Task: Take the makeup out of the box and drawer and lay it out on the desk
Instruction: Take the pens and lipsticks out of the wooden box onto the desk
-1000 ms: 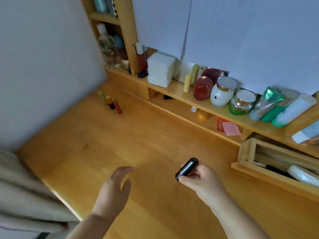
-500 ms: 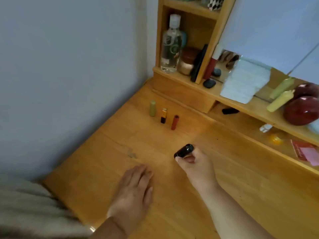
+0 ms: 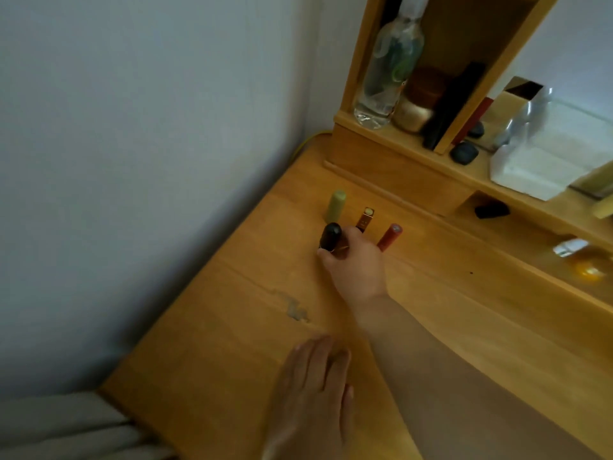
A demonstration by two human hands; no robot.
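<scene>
Three tubes stand near counter's (image 3: 431, 310) far left corner. Right hand (image 3: 356, 265) pinches black tube (image 3: 330, 237) beside green tube (image 3: 336, 209). Set it upright, clear of neighbours, then release. Left hand (image 3: 311, 393) flat, holding nothing.

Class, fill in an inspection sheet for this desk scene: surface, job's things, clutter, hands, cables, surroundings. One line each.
Surface: wooden desk, pale scuff mark near the middle.
Job's things: green tube, gold-capped lipstick and red tube stand in a row; black tube held beside them.
Clutter: clear bottle, jars and white box on the shelf.
Hands: right hand grips the black tube; left hand rests flat on the desk.
Cables: yellow cable at the back corner.
Surroundings: grey wall, grey fabric at lower left.
</scene>
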